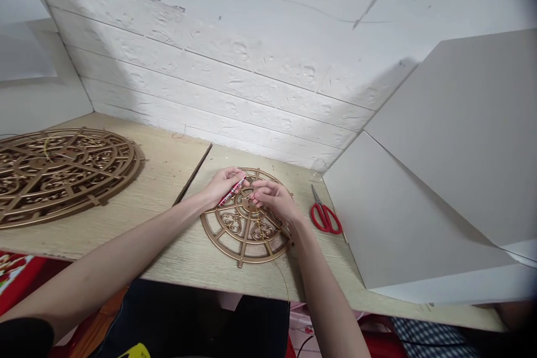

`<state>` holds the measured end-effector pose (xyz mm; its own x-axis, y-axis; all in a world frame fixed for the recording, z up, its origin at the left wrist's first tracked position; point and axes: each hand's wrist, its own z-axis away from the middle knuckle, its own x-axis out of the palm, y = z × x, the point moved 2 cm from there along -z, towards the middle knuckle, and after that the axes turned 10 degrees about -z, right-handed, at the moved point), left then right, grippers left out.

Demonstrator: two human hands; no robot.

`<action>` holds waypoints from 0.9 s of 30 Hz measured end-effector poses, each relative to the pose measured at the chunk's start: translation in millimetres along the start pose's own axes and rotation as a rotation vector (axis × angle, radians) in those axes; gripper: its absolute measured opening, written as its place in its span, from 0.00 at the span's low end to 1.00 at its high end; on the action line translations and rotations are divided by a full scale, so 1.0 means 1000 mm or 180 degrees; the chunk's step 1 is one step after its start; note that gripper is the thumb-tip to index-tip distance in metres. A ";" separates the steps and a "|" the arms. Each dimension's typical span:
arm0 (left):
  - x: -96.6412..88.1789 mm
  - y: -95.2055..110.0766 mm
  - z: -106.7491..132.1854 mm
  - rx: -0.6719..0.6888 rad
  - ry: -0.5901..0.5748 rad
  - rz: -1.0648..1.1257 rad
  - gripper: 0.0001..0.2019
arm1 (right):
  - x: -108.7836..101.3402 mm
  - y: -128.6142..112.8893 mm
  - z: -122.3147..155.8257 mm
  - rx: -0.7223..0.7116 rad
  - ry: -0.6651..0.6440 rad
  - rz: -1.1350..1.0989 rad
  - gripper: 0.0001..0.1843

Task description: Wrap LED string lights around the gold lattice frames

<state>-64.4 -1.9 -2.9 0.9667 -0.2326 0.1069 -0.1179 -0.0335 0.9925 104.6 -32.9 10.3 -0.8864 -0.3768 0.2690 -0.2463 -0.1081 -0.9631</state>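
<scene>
A small round gold filigree panel (241,232) lies flat on the wooden table (168,235) in front of me. My left hand (224,182) rests on its upper left edge, fingers closed round a thin red and white stick (232,190). Over the panel's hub, my right hand (272,198) pinches something too small to make out. A thin gold wire (282,268) trails from the panel toward the table's near edge.
Several larger gold filigree panels (59,170) are stacked at the left of the table. Red-handled scissors (324,213) lie just right of the small panel. Grey boards (440,190) lean at the right, and a white brick-pattern wall stands behind.
</scene>
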 end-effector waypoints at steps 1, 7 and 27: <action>-0.001 -0.002 -0.001 -0.0034 -0.0036 0.0053 0.16 | 0.000 0.001 -0.001 -0.0012 0.0201 -0.0167 0.22; -0.001 -0.005 -0.003 -0.0080 -0.0012 0.0299 0.15 | 0.000 0.006 -0.006 -0.0034 0.0738 -0.0912 0.22; 0.006 0.007 0.008 -0.0371 -0.0500 0.0213 0.13 | 0.001 0.004 -0.008 -0.0363 0.0369 -0.0654 0.19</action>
<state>-61.2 -10.9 4.0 0.9091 -0.3797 0.1712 -0.1446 0.0978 0.9846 99.5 -26.3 6.7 -0.8505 -0.2490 0.4633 -0.4627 -0.0646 -0.8842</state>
